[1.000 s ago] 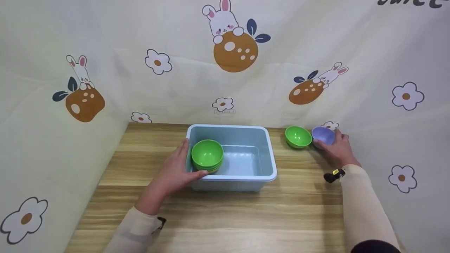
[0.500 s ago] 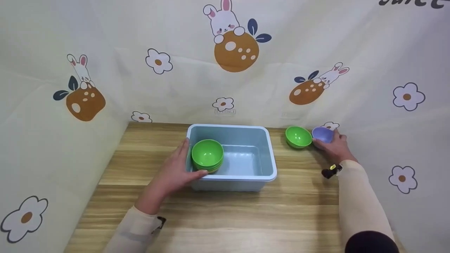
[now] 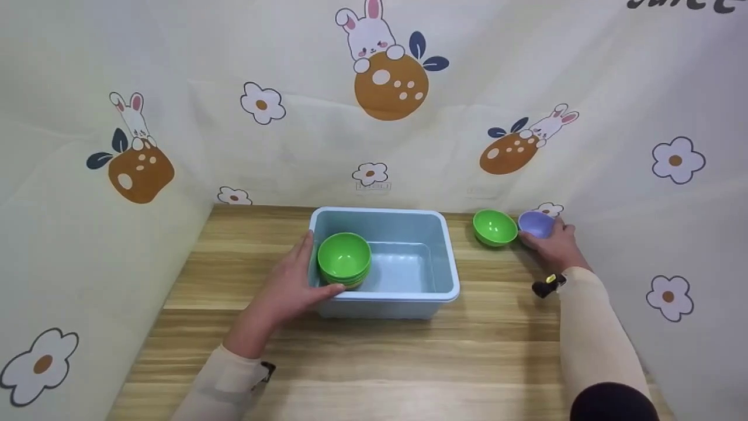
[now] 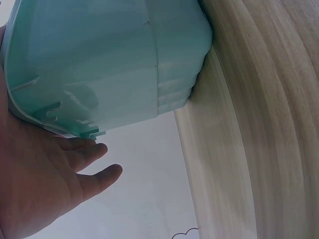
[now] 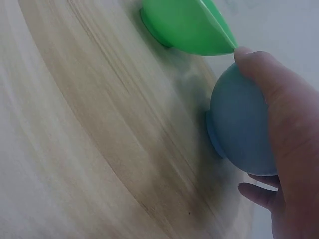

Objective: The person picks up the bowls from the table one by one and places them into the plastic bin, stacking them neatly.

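My left hand (image 3: 287, 286) rests at the near left corner of a pale blue plastic tub (image 3: 385, 295), fingers straight along the left side, thumb on the front rim. In the left wrist view, several fingertips extend past the tub's rim. Inside the tub, against its left wall, stands a stack of green bowls (image 3: 345, 256). At the back right, my right hand (image 3: 558, 245) grips a purple bowl (image 3: 534, 224), thumb at its near side and fingers round its right side. A single green bowl (image 3: 494, 227) sits just left of it; the right thumb tip is right at its rim.
The tub and bowls stand on a wood-grain table (image 3: 380, 356). A pale curtain (image 3: 304, 146) printed with rabbits, oranges and flowers encloses the back and both sides, close behind the purple bowl.
The right forearm has shifted slightly left, with the hand still round the purple bowl. The left hand, tub and stacked bowls stay where they were.
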Motion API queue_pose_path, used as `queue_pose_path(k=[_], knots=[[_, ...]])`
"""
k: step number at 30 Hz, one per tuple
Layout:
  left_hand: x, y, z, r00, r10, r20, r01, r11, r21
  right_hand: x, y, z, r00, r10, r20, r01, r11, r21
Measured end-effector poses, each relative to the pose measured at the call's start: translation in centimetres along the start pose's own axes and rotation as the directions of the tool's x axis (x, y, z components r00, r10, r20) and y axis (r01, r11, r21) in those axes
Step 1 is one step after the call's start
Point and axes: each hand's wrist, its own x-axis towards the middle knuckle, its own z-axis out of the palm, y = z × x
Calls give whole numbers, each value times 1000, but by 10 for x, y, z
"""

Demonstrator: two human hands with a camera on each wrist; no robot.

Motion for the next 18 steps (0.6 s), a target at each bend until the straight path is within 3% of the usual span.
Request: queue_pose_path(k=[6,11,18], knots=[[-1,1,-1,1000,0,-5,0,1000,-10,1,-1,5,1000,5,-26,-7,998,-65],[-1,2,-1,1000,-5,-2,5,1000,-6,-1,-2,11,995,-10,-98,-3,992,-127],[-2,1,-1,1000,2,-1,-2,1000,-4,-12,-9,14,990,-7,-139,-13,990,-141]])
